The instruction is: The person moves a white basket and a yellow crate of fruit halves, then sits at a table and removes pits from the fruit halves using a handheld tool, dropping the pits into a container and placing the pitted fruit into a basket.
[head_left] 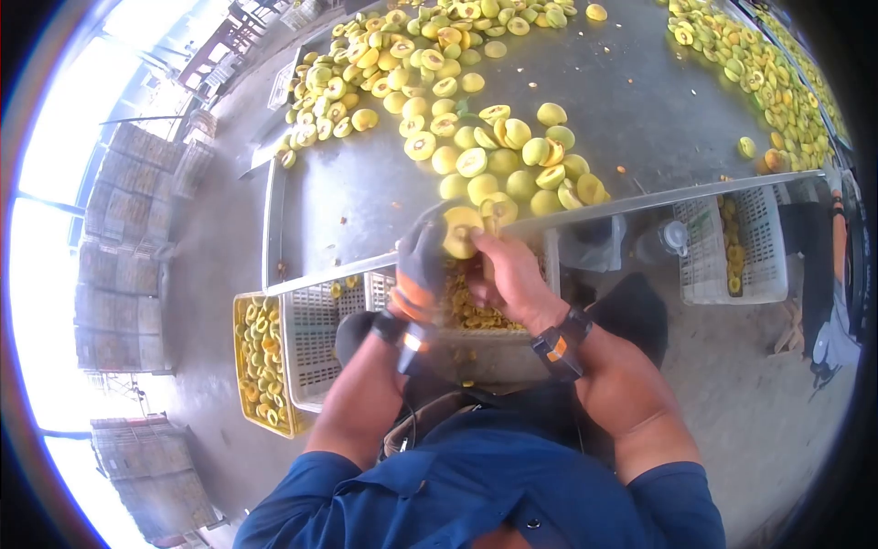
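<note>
At the front edge of the metal table (384, 174), my left hand (419, 261), in a dark glove with an orange cuff, is closed around a yellow peach half (461, 231). Its cut face with the brown pit area is turned up. My bare right hand (521, 279) is curled beside it, the thumb touching the cut face. Whatever lies inside those fingers is hidden and blurred. Another peach half (498, 209) is just beyond the hands. A pile of peach halves (503, 165) spreads across the table behind. Below my hands, a crate holds brownish-yellow scraps (489, 311).
Left of my legs stand a white crate (315, 352) and a yellow crate (291, 416) with fruit pieces. Another white crate (745, 252) is under the table at right. More fruit (759, 73) lies at the far right. Stacked crates (119, 284) line the left side.
</note>
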Demonstrator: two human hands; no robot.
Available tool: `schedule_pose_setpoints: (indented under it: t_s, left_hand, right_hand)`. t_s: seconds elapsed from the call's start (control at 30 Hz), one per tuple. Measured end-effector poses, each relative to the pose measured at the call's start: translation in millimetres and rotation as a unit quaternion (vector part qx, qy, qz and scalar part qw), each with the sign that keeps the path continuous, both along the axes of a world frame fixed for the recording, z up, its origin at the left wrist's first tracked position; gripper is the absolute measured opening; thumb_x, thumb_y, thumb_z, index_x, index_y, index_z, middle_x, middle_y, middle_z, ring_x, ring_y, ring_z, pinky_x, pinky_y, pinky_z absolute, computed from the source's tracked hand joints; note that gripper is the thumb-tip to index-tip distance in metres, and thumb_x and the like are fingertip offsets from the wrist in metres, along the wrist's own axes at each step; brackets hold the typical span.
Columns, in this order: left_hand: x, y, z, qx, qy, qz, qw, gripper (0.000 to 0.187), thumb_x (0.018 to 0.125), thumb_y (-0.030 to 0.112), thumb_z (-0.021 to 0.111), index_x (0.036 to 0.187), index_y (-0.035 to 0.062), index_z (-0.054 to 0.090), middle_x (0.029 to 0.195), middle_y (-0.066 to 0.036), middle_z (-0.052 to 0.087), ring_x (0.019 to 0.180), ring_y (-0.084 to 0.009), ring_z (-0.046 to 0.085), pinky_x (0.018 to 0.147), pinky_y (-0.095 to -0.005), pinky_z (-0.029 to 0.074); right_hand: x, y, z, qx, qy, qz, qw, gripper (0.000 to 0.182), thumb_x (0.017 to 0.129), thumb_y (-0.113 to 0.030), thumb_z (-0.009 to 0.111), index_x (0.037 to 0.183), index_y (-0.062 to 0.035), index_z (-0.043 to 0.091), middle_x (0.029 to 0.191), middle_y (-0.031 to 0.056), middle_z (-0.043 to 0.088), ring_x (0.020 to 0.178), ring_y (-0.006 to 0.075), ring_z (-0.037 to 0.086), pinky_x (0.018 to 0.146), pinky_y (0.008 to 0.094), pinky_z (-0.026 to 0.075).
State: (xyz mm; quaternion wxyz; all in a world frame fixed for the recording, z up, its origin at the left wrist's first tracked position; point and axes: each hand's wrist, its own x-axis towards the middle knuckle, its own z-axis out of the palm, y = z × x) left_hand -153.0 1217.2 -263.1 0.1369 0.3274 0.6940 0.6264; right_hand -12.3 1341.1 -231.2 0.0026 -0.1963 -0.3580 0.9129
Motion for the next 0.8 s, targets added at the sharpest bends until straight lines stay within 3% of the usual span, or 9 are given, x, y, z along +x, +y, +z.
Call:
schedule_pose_setpoints:
  t_s: [0.03,0.13,0.2,0.27,0.3,0.33,0.53,0.73,0.8]
  left_hand:
    - [7.2,2.3,-4.9,0.019,0.033,0.030,0.999,0.036,0.093,0.004,0.071,0.129,-0.0018,0.068,0.120,-0.021,0.074,0.101,-0.0338,0.074,0.089,-0.0392,0.058]
    - [18.5,2.4,2.3,-0.010,0.079,0.089,0.993,0.034,0.093,0.003,0.069,0.127,0.0017,0.068,0.111,-0.019,0.075,0.097,-0.0364,0.074,0.084,-0.0425,0.058]
    - [17.4,-3.1,7.7,-0.030,0.102,0.090,0.990,0.034,0.091,0.002,0.069,0.124,0.0030,0.068,0.105,-0.019,0.075,0.096,-0.0375,0.074,0.082,-0.0438,0.059]
    - [22.1,-6.3,36.9,-0.097,0.220,0.054,0.969,0.033,0.090,0.001,0.069,0.123,0.0031,0.068,0.105,-0.019,0.075,0.096,-0.0377,0.074,0.082,-0.0433,0.059]
    - [22.0,-9.3,45.4,-0.166,0.225,0.031,0.960,0.043,0.095,0.002,0.069,0.136,-0.0066,0.062,0.118,-0.021,0.076,0.112,-0.0299,0.074,0.100,-0.0386,0.058]
    - [20.9,-11.1,45.0,-0.164,0.231,0.019,0.959,0.043,0.094,0.001,0.068,0.136,-0.0068,0.062,0.118,-0.020,0.077,0.112,-0.0305,0.075,0.100,-0.0384,0.058]
    - [-6.3,-19.9,24.2,-0.199,0.239,-0.066,0.948,0.048,0.091,-0.002,0.067,0.139,-0.0051,0.063,0.122,-0.021,0.076,0.112,-0.0317,0.075,0.097,-0.0379,0.060]
    - [-33.6,-27.0,29.2,-0.263,0.242,-0.176,0.917,0.051,0.091,-0.004,0.067,0.142,-0.0004,0.064,0.124,-0.019,0.075,0.112,-0.0279,0.075,0.095,-0.0384,0.061]
    - [-32.1,-23.9,37.4,-0.239,0.277,-0.162,0.917,0.049,0.090,-0.004,0.069,0.138,0.0035,0.067,0.119,-0.020,0.076,0.105,-0.0327,0.077,0.090,-0.0385,0.062]
  right_hand:
    - [1.7,-3.2,2.9,-0.043,0.006,0.030,0.999,0.039,0.109,-0.038,0.060,0.116,-0.0010,0.070,0.087,0.0060,0.068,0.059,0.0099,0.060,0.051,0.0240,0.045]
    - [3.3,-14.3,2.2,0.219,0.013,-0.050,0.974,0.039,0.109,-0.037,0.061,0.117,0.0001,0.068,0.085,0.0084,0.069,0.062,0.0163,0.063,0.055,0.0324,0.050]
    - [9.3,-12.2,-7.9,0.349,0.047,-0.054,0.934,0.038,0.109,-0.035,0.060,0.120,0.0010,0.066,0.087,0.0147,0.071,0.065,0.0273,0.068,0.059,0.0411,0.052]
    - [12.4,-10.8,-9.1,0.447,0.071,-0.046,0.891,0.038,0.108,-0.033,0.060,0.121,0.0023,0.063,0.089,0.0218,0.073,0.071,0.0388,0.070,0.065,0.0494,0.054]
    - [14.5,-11.0,-3.5,0.480,0.078,-0.035,0.873,0.037,0.107,-0.031,0.060,0.121,0.0031,0.062,0.090,0.0258,0.073,0.076,0.0448,0.071,0.069,0.0532,0.054]
    - [17.5,-11.1,0.7,0.512,0.085,-0.025,0.854,0.037,0.106,-0.030,0.061,0.121,0.0039,0.061,0.091,0.0298,0.073,0.080,0.0508,0.071,0.072,0.0571,0.054]
    - [19.1,-6.1,13.1,0.593,-0.024,0.109,0.798,0.033,0.104,-0.025,0.064,0.113,0.0059,0.059,0.094,0.0360,0.069,0.096,0.0564,0.066,0.082,0.0567,0.052]
    - [20.7,-11.5,-2.0,0.601,0.009,0.116,0.790,0.033,0.104,-0.026,0.063,0.108,0.0065,0.056,0.089,0.0354,0.068,0.090,0.0572,0.065,0.079,0.0585,0.052]
    - [19.5,-15.5,-7.8,0.593,0.029,0.084,0.800,0.033,0.105,-0.026,0.063,0.108,0.0056,0.055,0.088,0.0351,0.068,0.089,0.0575,0.065,0.078,0.0596,0.051]
